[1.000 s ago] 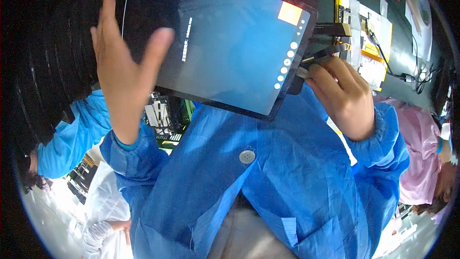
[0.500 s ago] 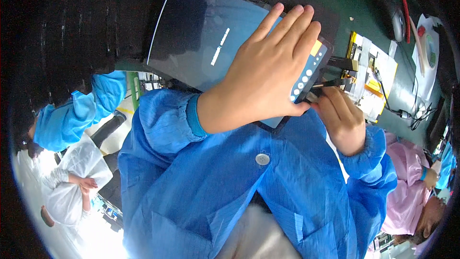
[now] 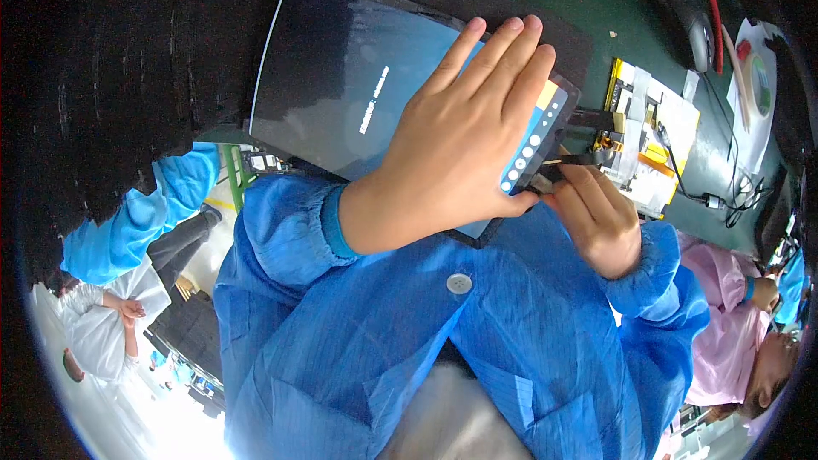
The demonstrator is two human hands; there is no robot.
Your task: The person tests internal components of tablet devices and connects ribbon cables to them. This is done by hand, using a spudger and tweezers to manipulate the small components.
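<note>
A lit display panel (image 3: 366,60) with a dark frame lies tilted on the bench. My left hand (image 3: 464,128) rests flat across its right part, fingers stretched out together, thumb down at the near right corner. Beside that thumb, at the panel's right edge, my right hand (image 3: 601,221) is closed in a pinch. Whatever sits between its fingertips is hidden. Dark flat cables (image 3: 588,158) run just above these fingers from the panel's edge toward a white and yellow board assembly (image 3: 656,132) on the right.
A computer mouse (image 3: 700,43) and a red-handled tool (image 3: 716,25) lie at the far right. Near them are a white sheet (image 3: 754,94) and a thin black wire (image 3: 741,204). People in white (image 3: 111,324), light blue (image 3: 119,230) and pink (image 3: 724,324) clothing are around.
The view has shifted a little. The panel and my left hand sit slightly lower and further left. My right hand keeps its pinch at the panel's edge.
</note>
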